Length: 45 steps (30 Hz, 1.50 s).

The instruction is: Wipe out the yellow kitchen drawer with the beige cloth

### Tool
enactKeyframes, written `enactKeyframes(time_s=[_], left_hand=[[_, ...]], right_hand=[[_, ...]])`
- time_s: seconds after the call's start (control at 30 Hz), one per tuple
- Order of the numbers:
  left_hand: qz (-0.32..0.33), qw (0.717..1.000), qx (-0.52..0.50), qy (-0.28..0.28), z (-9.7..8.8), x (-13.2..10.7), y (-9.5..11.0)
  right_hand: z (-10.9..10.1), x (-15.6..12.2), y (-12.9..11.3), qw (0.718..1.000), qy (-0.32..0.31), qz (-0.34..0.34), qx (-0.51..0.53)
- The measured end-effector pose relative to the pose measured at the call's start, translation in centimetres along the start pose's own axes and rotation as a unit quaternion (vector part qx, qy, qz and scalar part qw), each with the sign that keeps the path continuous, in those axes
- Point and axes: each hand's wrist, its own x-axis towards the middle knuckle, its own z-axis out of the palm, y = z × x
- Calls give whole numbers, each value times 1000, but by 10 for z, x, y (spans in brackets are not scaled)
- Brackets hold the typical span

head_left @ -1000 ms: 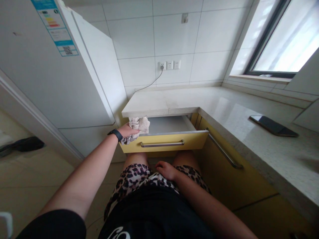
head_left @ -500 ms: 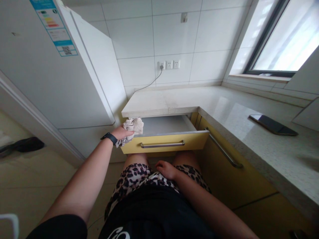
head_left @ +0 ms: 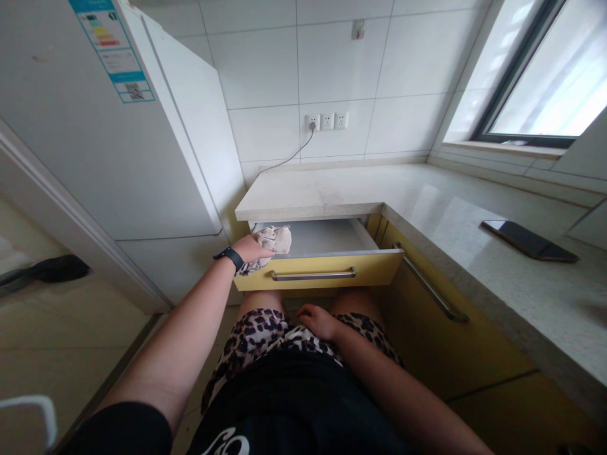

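My left hand (head_left: 250,249), with a black band on the wrist, is closed on a crumpled pale cloth (head_left: 275,240). The cloth presses on the top left edge of an open yellow drawer (head_left: 370,268) with a metal bar handle (head_left: 313,275). The drawer's pale inside (head_left: 322,237) shows nothing in it. My right hand (head_left: 318,321) rests on my thigh over leopard-print fabric, fingers loosely curled and holding nothing.
A white fridge (head_left: 95,139) stands close on the left. A pale countertop (head_left: 427,202) runs over the drawer and along the right, with a dark phone (head_left: 528,240) lying on it. A yellow cabinet front with a long bar handle (head_left: 429,291) is on the right. Wall sockets (head_left: 326,121) hold a plugged cable.
My left hand slid the cloth left along the drawer's edge, then back right. The right hand has not moved. The view shifted slightly.
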Motion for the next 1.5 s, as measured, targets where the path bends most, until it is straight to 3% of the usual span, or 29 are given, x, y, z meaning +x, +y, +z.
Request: enactKeyframes(time_s=[0.23,0.4,0.63,0.97,1.3,1.5], left_hand=[[7,999,52,2,18,6,40],[66,995,71,-27,27,13,52],[66,990,118,-38,38,17,70],[70,987,140,-14,41,7,71],[88,995,49,2,37,-8,67],[56,997,59,0,28,-21,72]], right_hand=[[1,0,2,1000,3,-5,4],[1,1,4,1000,1,-9,8],[2,2,7,1000,-2,-8,7],[2,2,9,1000,-1,-10,7],[0,0,8,1000,5,-14,8],[-2,-3,2,1000,6,-9,10]])
